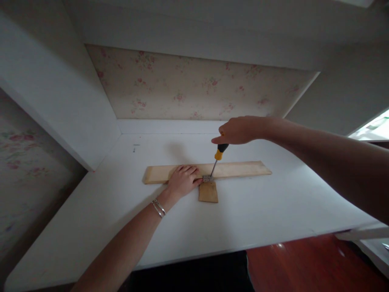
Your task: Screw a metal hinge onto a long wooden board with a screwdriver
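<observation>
On the white tabletop lies a long pale wooden board. A short, darker wooden piece sits at its near edge, about the middle. A small metal hinge bridges the two. My left hand grips the long board just left of the hinge, fingers over its top and thumb near the hinge. My right hand is closed around the black-and-yellow handle of a screwdriver. The screwdriver is slightly tilted, its tip down at the hinge; any screw there is too small to make out.
Behind the tabletop rises a wall with floral wallpaper. A white upright panel bounds the left side, and a white overhang runs above. Below the table's front edge are a black surface and a reddish floor.
</observation>
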`<state>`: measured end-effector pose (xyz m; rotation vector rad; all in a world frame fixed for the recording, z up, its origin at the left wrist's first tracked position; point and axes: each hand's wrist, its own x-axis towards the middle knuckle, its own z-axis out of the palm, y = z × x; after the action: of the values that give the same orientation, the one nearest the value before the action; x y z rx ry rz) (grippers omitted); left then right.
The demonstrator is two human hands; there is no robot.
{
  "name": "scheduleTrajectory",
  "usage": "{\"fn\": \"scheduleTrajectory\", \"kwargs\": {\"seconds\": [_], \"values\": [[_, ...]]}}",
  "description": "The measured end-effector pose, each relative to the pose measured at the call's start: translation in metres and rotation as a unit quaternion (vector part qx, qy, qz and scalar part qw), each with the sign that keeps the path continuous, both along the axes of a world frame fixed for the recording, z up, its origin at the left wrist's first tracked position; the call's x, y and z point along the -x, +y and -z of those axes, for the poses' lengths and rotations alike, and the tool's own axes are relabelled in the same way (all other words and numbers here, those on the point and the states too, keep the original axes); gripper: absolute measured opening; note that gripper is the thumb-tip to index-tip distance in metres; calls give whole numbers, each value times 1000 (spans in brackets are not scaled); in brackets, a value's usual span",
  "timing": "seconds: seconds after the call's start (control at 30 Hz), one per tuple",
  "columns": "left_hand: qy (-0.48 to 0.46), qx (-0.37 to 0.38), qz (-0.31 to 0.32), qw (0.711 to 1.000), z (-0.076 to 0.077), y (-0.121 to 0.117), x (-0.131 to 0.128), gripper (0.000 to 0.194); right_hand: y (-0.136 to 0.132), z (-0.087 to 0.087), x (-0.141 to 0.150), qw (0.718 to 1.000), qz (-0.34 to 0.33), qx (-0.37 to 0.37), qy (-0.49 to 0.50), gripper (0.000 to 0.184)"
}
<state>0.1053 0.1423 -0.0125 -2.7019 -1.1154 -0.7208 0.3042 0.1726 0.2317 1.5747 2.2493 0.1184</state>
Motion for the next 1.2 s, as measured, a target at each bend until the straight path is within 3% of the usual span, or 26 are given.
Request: {"fn": "scheduleTrajectory", "kwargs": {"seconds": [0.07,0.2,0.33,0.5,0.63,0.8,0.9,1.07,1.2], "values": [[-2,0,0,1000,0,0,0,39,0,0,0,1000,5,-15,2,68],[-4,0,3,1000,1,1,-1,37,1,1,-2,994,-41,66,81,63],[-4,-4,0,1000,2,1,-1,37,0,2,-2,1000,4,-11,-2,62],[-3,-1,3,1000,0,0,0,36,-1,0,-2,996,-23,52,63,65],[-2,-2,1,1000,0,0,0,36,-2,-1,-1,1000,-17,-9,-4,58],[-2,0,4,1000,3,1,0,37,-2,0,-5,996,-53,51,49,55],[-1,1,4,1000,4,2,0,37,-3,0,-4,999,-41,17,15,53],[0,1,1,1000,2,1,0,38,-3,0,6,998,-6,-51,-46,74],[3,2,3,1000,-1,1,0,37,2,1,-4,998,-37,30,37,63]]}}
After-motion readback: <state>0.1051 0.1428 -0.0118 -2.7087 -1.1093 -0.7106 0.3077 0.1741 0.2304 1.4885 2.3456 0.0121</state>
